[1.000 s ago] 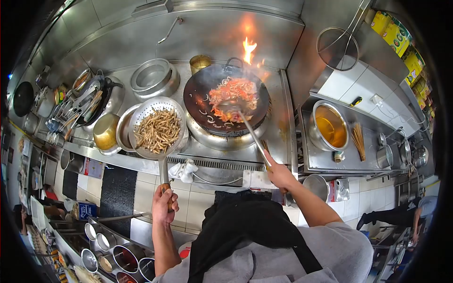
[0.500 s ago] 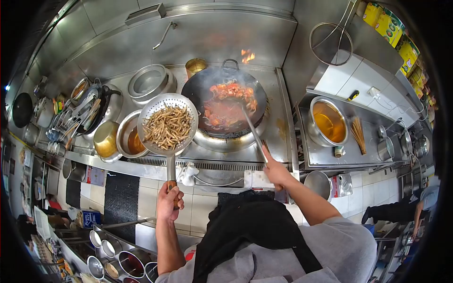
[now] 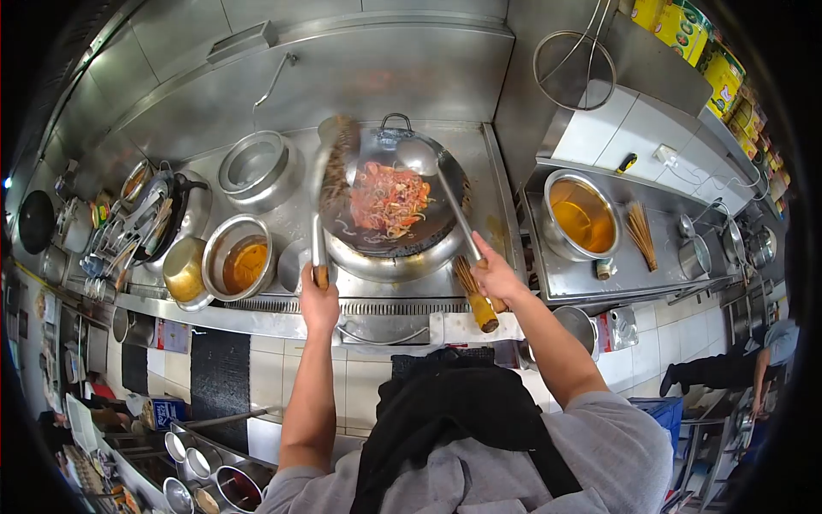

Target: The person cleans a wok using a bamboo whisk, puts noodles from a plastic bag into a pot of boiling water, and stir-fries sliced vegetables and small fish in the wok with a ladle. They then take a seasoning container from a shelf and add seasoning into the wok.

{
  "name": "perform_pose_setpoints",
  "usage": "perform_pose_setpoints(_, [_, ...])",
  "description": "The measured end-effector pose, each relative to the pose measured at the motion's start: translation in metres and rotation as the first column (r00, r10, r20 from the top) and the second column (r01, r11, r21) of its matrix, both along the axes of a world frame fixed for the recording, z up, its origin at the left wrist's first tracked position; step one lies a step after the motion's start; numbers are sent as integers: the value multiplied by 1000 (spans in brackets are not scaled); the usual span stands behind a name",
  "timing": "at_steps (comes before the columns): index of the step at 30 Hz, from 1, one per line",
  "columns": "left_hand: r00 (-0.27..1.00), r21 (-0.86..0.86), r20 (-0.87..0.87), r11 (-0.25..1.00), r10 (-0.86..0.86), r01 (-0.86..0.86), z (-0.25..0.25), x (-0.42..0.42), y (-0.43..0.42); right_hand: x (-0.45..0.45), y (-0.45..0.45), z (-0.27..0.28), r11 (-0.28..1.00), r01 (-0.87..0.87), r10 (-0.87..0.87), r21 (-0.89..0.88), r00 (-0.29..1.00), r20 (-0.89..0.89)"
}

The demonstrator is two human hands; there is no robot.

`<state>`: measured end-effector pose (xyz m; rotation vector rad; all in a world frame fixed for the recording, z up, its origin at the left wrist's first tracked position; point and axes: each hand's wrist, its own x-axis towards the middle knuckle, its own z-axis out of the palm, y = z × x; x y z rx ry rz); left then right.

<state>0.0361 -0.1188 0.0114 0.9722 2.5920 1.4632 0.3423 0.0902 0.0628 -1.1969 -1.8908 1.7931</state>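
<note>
Steel skimmer (image 3: 318, 233): tipped nearly edge-on at the wok's left side, its bowl blurred; whether it touches the rim I cannot tell.
Left hand (image 3: 318, 300): clenched round the skimmer's handle, arm stretched forward.
Brown pieces (image 3: 342, 160): smeared by motion along the tilted bowl, at the wok's left; how many lie in the wok is too blurred to say.
Wok (image 3: 437, 230): seated on its burner ring (image 3: 390, 269), loop handle at the back.
Red and pale strips (image 3: 390, 201): heaped loosely in the middle of the wok.
Ladle (image 3: 418, 158): bowl at the wok's back, just behind the strips; handle slanting out over the near right rim.
Right hand (image 3: 497, 276): wrapped round the ladle's handle, with a brush (image 3: 476, 300) just beside it.
Oil bowl (image 3: 223, 237): left of the wok, amber liquid inside, skimmer well clear of it.
Tipping: seems under way, judging by the skimmer's slant; the strips are already in the wok.
Mixing: looks still to be done, since no brown pieces can be made out clearly among the strips.
Serving: not yet begun, by my reading, as the strips all appear to be in the wok.
</note>
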Motion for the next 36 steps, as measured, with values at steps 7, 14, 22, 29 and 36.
perform_pose_setpoints(7, [995, -194, -97, 981, 2, -20, 26, 20, 51, 22, 7, 13, 985, 141, -154, -95, 977, -148])
perform_pose_setpoints(14, [965, -80, -227, 985, 129, -151, 6, 55, 69, -2, -7, 68, 872, 210, -380, -443, 860, -340])
perform_pose_setpoints(22, [968, 183, 241, 976, 75, -121, -6, 67, 20, -8, 2, 58, 747, -273, -132, -607, 833, -537])
perform_pose_setpoints(29, [594, 393, 785, 883, -177, -257, -14, 17, -136, 23, -20, 10, 962, -1, -74, -273, 962, -264])
perform_pose_setpoints(36, [263, 309, 936, 904, -234, -295, -100, -14, -191, 40, -10, -5, 961, 70, -98, -269, 991, -89])
